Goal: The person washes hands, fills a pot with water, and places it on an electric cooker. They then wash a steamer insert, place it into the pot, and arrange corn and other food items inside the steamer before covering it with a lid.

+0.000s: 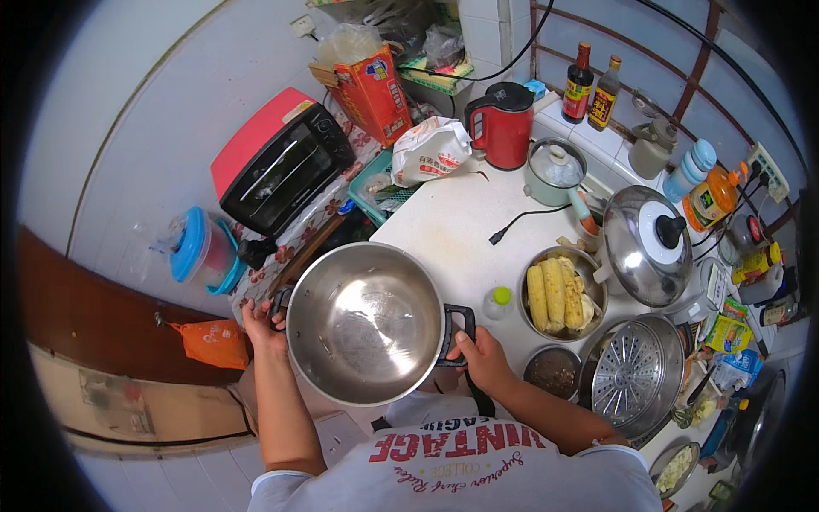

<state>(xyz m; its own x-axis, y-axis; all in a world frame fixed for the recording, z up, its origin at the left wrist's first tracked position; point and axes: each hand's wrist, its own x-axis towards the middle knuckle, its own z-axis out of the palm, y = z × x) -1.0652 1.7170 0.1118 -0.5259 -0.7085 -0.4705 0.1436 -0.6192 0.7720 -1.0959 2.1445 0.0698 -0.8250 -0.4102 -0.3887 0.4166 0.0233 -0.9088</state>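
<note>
Between my hands is a wide stainless steel pot point(365, 326) with two black handles, its inside facing up and bare apart from a wet-looking shine. My left hand point(263, 329) grips the handle on its left side. The opposite handle is held by my right hand point(483, 358), with the thumb over the top of it. The pot is off the counter, in front of my body. Just right of it stands a small clear bottle point(498, 303) with a green cap. A steel bowl of corn cobs point(555, 293) sits farther right.
A steamer insert point(630, 371) rests in a large pan at right, below a glass-and-steel lid point(646, 246). A bowl of dark contents point(552, 372) is nearby. At the back are a red kettle point(508, 128) and a small green pot point(555, 173). A red toaster oven point(281, 163) stands left.
</note>
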